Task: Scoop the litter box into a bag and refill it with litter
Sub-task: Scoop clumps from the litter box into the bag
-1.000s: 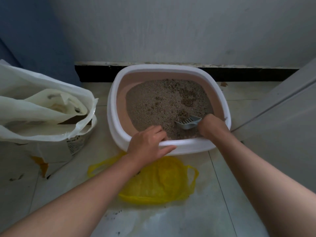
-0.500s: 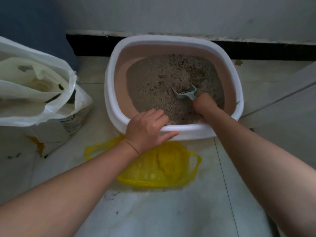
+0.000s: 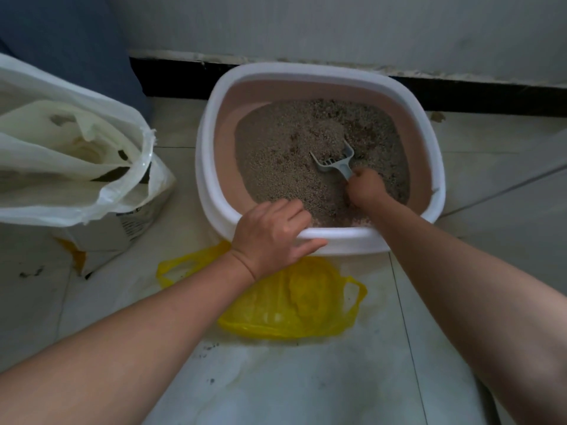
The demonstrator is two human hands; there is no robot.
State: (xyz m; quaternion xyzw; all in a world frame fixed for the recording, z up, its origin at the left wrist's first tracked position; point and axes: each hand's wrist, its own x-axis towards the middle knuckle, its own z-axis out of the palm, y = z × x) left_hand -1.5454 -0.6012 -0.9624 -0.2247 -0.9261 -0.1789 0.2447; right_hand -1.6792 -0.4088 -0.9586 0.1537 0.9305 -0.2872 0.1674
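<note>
A white litter box (image 3: 211, 167) with a pink inner wall stands on the tiled floor, filled with grey-brown litter (image 3: 276, 161). My right hand (image 3: 366, 187) grips the handle of a grey slotted scoop (image 3: 333, 162) inside the box; the scoop's blade lies in the litter and carries a heap of it. My left hand (image 3: 270, 234) rests over the box's near rim, fingers hooked inside and thumb along the outside. A crumpled yellow plastic bag (image 3: 294, 305) lies flat on the floor just in front of the box, under my left wrist.
A large white sack (image 3: 70, 167) stands open at the left on a carton (image 3: 122, 228). Behind the box a white wall runs above a black skirting (image 3: 491, 93). A grey panel edge (image 3: 521, 185) slants in at the right. Dark specks dot the floor tiles (image 3: 276, 378).
The scoop has moved from the box's near right toward the middle and now carries a heap of litter. My left hand has stayed on the near rim. The camera has shifted.
</note>
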